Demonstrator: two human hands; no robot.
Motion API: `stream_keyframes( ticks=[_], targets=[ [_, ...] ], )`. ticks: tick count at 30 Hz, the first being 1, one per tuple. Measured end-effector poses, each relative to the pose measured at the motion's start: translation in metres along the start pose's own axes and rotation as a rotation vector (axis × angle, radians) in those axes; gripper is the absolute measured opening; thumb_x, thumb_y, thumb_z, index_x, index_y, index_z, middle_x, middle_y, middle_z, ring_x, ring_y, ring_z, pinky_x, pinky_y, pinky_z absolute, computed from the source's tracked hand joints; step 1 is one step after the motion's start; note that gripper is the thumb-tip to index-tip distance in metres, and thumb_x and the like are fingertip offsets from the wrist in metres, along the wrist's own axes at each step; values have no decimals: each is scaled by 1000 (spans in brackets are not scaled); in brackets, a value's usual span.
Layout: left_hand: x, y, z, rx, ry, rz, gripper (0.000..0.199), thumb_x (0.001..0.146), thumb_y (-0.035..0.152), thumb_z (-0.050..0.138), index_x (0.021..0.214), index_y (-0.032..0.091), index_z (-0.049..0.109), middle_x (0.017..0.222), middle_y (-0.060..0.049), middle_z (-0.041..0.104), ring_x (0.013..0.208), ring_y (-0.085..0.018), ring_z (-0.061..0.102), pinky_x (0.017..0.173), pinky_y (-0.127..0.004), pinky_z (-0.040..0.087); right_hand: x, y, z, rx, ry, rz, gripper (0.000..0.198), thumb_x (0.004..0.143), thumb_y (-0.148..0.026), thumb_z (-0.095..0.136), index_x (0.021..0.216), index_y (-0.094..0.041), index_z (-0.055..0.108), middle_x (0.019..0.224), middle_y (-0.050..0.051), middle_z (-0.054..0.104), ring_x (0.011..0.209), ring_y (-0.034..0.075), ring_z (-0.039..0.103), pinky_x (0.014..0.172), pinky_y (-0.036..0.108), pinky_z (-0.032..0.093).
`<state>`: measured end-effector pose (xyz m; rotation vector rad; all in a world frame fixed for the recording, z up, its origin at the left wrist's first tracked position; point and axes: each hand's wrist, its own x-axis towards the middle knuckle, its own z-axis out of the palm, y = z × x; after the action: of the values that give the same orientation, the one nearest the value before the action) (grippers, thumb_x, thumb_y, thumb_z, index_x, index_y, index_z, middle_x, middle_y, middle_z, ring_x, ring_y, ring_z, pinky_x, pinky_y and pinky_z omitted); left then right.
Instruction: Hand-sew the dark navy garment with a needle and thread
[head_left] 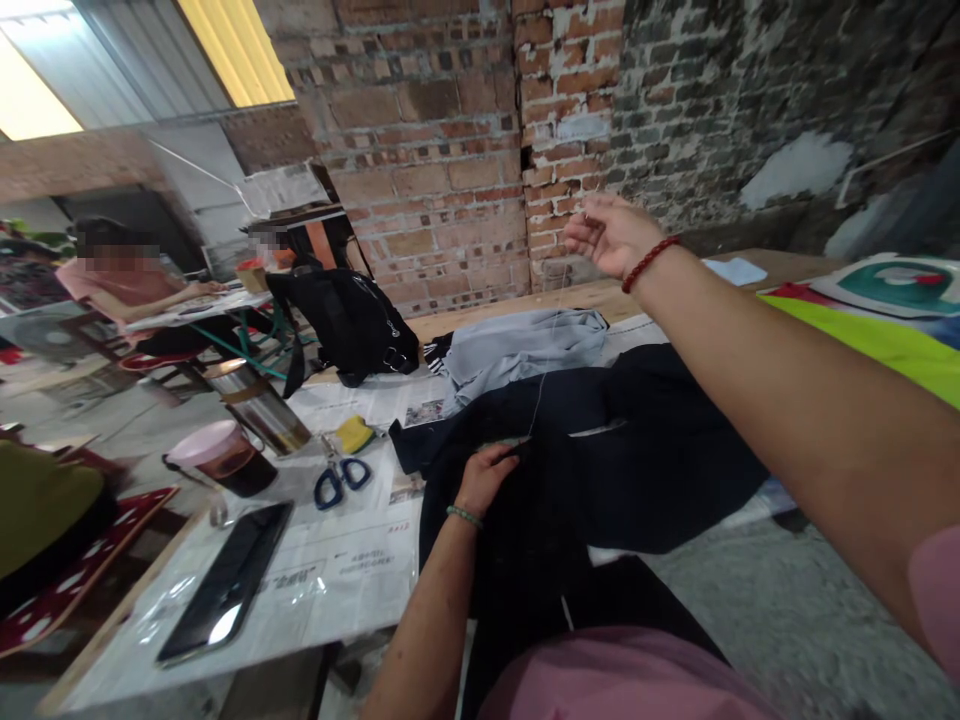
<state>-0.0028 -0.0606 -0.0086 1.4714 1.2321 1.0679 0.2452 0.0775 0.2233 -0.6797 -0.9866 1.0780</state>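
A dark navy garment (667, 450) lies spread over the table edge and my lap. My left hand (486, 478), with a green bead bracelet on its wrist, pinches a fold of its black cloth. From that fold a pale thread (541, 385) runs up, nearly taut, to my right hand (609, 235). That hand is raised high before the brick wall, its fingers closed in a pinch at the thread's upper end. Whether a needle is between the fingertips is too small to tell. A red braided cord circles the right wrist.
Blue-handled scissors (341, 482), a phone (229, 580), a lidded cup (232, 458) and a steel flask (259, 405) stand left. Behind are a grey cloth (517, 345) and a black backpack (349, 325). An iron (896, 285) rests far right. A person (124, 290) sits at another table.
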Motion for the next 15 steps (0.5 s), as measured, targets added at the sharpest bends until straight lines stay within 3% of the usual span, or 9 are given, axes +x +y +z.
stream_keyframes(
  ticks=[6,11,15],
  targets=[
    [-1,-3,1,-58,-5,-55,17,61,25,63,75,17,70,65,1,64,59,-12,53,57,-23,39,5,4,-7,-19,52,-54,11,88,-11,31,88,-17,40,55,-7,51,52,4,55,63,27,47],
    [-1,0,2,-57,19,-72,15,60,23,64,72,18,70,66,1,65,62,-13,55,60,-23,40,17,-14,-16,-64,45,-72,9,88,-11,30,90,-15,39,60,-5,52,55,3,57,65,26,46],
    [-2,3,3,-110,16,-72,14,59,21,64,71,19,70,70,1,66,63,-13,56,62,-23,40,15,-3,-15,-171,34,-125,10,87,-12,32,91,-16,40,59,-6,50,54,4,56,61,24,46]
  ],
)
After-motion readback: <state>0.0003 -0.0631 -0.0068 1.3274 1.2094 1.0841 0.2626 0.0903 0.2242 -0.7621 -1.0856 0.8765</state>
